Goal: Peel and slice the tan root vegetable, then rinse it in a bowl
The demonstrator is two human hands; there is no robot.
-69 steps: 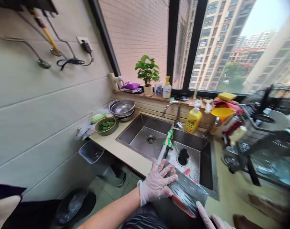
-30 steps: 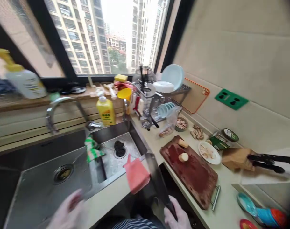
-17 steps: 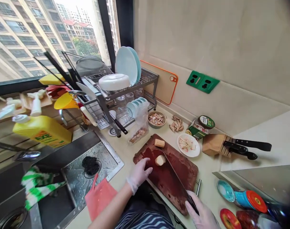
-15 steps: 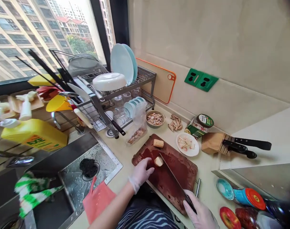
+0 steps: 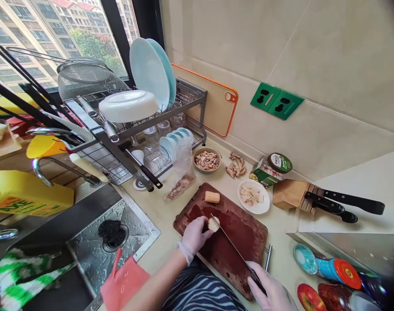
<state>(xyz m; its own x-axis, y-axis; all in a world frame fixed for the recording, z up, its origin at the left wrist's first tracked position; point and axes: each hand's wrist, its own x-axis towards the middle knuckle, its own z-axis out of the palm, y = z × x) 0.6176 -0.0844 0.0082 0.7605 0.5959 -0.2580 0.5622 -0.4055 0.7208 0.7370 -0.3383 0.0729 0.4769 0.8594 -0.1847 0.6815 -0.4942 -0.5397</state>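
Note:
My gloved left hand (image 5: 194, 233) is curled around a pale chunk of ginger (image 5: 213, 223) on the dark red cutting board (image 5: 245, 233). My gloved right hand (image 5: 272, 293), at the frame's lower edge, grips the black handle of a cleaver (image 5: 231, 247). The blade's tip rests against the chunk. A second pale piece (image 5: 212, 197) lies farther back on the board.
A white plate of slices (image 5: 253, 196), a bowl of garlic (image 5: 206, 160), ginger root (image 5: 235, 165), a jar (image 5: 272, 167) and a knife block (image 5: 292, 195) stand behind the board. The dish rack (image 5: 141, 125) and sink (image 5: 96, 242) lie left. A pink glove (image 5: 122, 283) hangs on the sink's edge.
My view swung from the sink to the cutting board. My left hand left the blade and closed on the ginger chunk. The cleaver came over to the board and meets the chunk.

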